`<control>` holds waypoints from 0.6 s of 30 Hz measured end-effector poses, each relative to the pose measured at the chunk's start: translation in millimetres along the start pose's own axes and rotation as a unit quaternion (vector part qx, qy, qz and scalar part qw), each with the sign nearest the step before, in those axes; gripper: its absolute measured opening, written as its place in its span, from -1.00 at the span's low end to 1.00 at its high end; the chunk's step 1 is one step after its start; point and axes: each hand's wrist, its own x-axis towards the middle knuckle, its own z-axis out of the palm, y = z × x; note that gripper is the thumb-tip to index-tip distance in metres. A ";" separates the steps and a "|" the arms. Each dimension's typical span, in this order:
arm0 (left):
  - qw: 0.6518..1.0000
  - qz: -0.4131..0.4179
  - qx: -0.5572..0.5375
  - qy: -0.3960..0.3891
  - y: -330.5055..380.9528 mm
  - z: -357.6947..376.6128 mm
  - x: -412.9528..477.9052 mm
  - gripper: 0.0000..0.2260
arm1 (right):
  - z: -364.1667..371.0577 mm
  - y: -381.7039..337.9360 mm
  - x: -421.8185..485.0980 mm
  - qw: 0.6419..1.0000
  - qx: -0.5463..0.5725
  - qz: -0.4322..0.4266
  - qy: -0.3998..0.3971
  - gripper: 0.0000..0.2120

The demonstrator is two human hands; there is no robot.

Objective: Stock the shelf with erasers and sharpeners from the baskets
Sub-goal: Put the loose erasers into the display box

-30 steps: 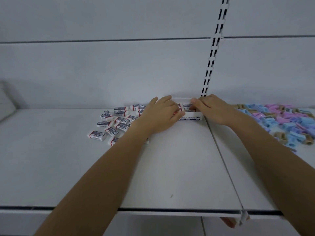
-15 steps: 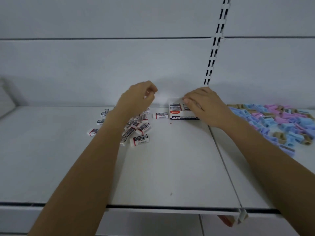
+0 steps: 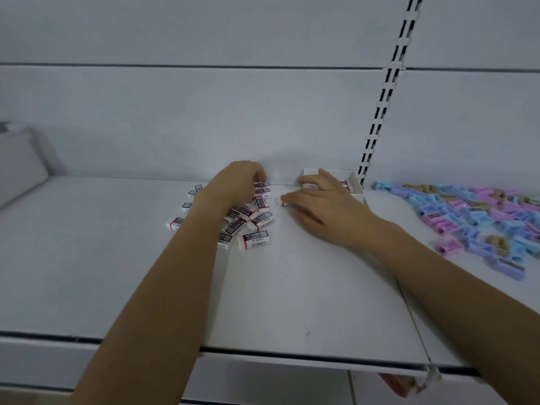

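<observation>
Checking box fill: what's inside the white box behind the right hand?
A few erasers show at the white box's right end; the right hand covers the rest, count hidden.

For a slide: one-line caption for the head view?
Left hand over a pile of erasers, right hand touching a lone eraser beside an open box, pastel sharpeners at right.
</observation>
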 end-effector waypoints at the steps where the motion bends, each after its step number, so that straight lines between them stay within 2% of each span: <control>1: 1.000 0.001 -0.002 -0.001 0.2 -1.7 -1.1 -0.64 | -0.9 0.2 0.1 1.000 0.008 0.002 0.004 -0.65; 5: 0.999 -0.004 -0.029 -0.014 -1.0 -8.3 -2.4 -0.65 | -7.7 -5.6 0.8 0.999 0.040 -0.005 0.002 -0.69; 10: 0.999 -0.009 -0.037 -0.033 -1.8 -12.3 -5.3 -0.59 | -5.8 -7.6 1.0 1.000 0.002 -0.025 0.009 -0.73; 13: 0.997 -0.003 -0.027 -0.069 -1.8 -12.8 -5.8 -0.58 | -4.0 -4.8 1.0 0.999 -0.005 -0.027 0.019 -0.74; 18: 0.998 -0.002 -0.017 -0.057 -0.8 -13.7 -7.1 -0.58 | -11.9 -9.2 7.9 0.995 0.057 -0.053 0.060 -0.74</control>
